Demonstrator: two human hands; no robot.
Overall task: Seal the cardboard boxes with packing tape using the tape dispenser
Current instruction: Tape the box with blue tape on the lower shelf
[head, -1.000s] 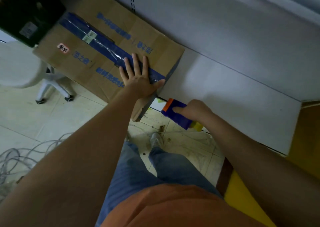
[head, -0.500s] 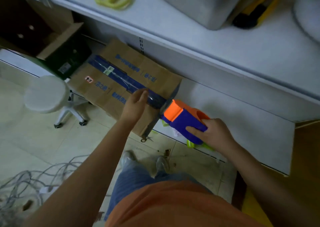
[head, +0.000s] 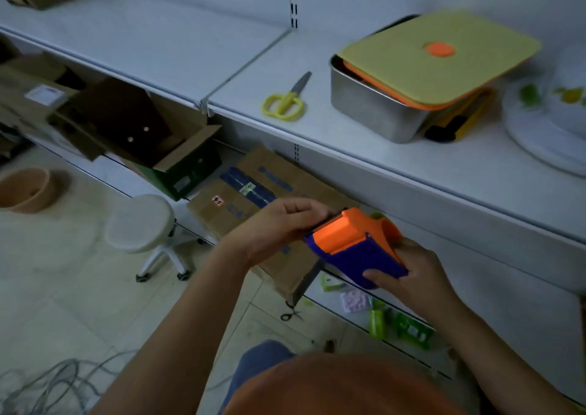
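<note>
Now the white shelf (head: 348, 135) fills much more of my view than half a second ago, with a steel tin (head: 377, 110) under a yellow lid and yellow scissors (head: 283, 103) on it. Below, the cardboard box (head: 222, 211) sits on the bottom shelf, blue tape along its seam, beside a white stool (head: 139, 224). My left hand (head: 279, 227) has left the box top and come over to the tape dispenser (head: 355, 249), its grip curled on the orange front end. My right hand (head: 409, 275) keeps its grip clenched round the blue body, and the dispenser is now lifted in front of the box, no longer low beside its corner.
</note>
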